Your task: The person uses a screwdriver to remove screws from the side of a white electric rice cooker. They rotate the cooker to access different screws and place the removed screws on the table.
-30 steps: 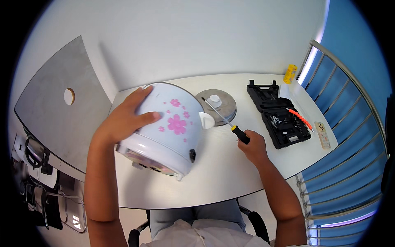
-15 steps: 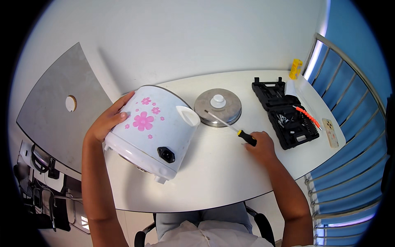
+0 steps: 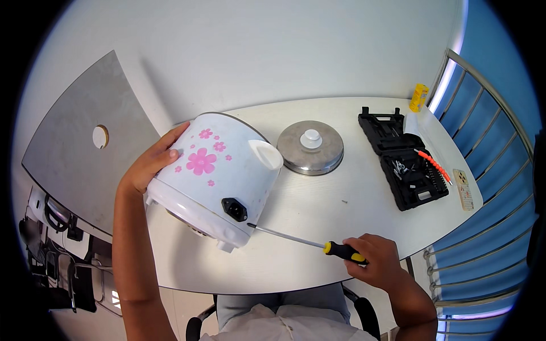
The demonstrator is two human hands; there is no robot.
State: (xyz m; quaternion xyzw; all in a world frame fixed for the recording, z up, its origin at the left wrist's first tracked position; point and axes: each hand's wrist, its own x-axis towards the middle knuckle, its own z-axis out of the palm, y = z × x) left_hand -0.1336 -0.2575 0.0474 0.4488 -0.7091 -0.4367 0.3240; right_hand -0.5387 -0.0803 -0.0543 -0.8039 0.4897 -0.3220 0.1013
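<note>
white table [image 3: 318, 207] by pale wall [image 3: 273, 51]: left grip [image 3: 147, 166] holds cooker [image 3: 199, 179] (right grip [image 3: 379, 260] clasps screwdriver [image 3: 334, 249]).

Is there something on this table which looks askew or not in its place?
Yes. The flowered white cooker is tipped rather than upright, though the left grip holds it. Odder is a tiny loose piece, possibly a screw, lying alone on the tabletop, outside the open tool case.

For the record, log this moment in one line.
left hand: on tilted white pink-flowered cooker | right hand: gripping black-yellow-handled screwdriver, tip near black socket | round metal lid: on white table
</note>
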